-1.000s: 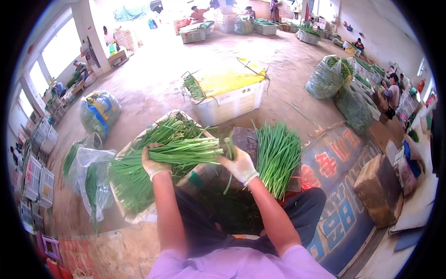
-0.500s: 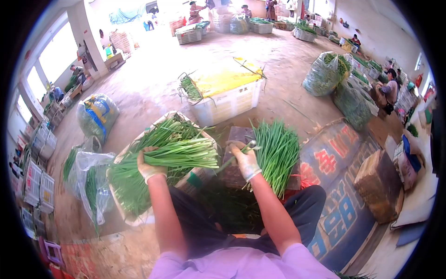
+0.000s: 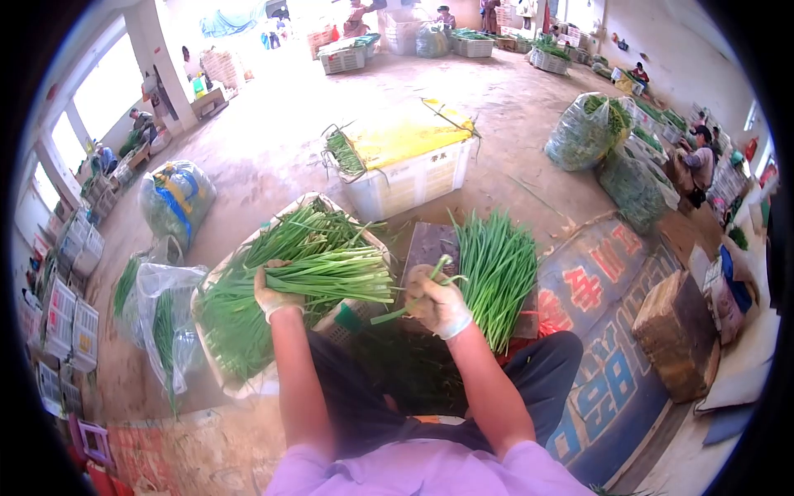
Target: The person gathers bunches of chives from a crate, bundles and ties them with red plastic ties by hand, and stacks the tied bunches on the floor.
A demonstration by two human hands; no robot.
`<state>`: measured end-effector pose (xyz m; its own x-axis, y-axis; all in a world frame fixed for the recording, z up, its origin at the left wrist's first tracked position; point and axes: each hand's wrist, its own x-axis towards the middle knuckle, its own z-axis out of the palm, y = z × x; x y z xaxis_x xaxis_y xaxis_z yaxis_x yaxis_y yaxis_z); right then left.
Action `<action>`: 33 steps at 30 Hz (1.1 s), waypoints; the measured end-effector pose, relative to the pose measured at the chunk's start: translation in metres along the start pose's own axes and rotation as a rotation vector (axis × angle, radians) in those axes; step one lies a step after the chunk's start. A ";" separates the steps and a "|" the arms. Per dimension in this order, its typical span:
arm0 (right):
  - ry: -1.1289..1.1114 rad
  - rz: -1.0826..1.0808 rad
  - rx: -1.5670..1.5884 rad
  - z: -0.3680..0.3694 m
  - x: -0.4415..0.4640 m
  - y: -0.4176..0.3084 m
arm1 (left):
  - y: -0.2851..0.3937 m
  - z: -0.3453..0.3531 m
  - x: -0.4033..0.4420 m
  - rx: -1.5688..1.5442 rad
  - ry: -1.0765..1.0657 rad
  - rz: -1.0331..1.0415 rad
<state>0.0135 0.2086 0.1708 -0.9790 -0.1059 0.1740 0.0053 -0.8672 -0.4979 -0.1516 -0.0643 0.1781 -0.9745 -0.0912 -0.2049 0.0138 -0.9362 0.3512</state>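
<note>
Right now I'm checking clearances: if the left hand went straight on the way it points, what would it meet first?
Most likely the heaped green stalks in the pale crate, just beyond the left hand; its height above them is unclear, so it might pass over.

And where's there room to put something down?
Bare floor lies between the blue-striped bag and the yellow-topped crate; the printed sheet has room between the green bundle and wooden block. It's crowded by the left hand, where greens fill the basket.

Forearms [image 3: 304, 372] extended, the left hand [image 3: 278, 294] grips, the right hand [image 3: 438, 304] pinches.
</note>
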 end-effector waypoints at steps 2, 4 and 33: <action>0.039 -0.040 0.025 0.010 -0.007 -0.006 | 0.001 0.000 0.001 -0.044 0.004 0.021; 0.184 -0.034 -0.714 0.021 -0.005 -0.014 | -0.002 0.000 0.003 -0.047 0.013 0.040; 0.362 -0.507 -1.589 0.008 0.013 0.020 | -0.012 0.023 -0.020 -0.034 -0.052 0.081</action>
<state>0.0029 0.1861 0.1702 -0.8123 0.3097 0.4943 -0.2716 0.5492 -0.7904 -0.1376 -0.0431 0.1986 -0.9802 -0.1503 -0.1293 0.0998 -0.9375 0.3334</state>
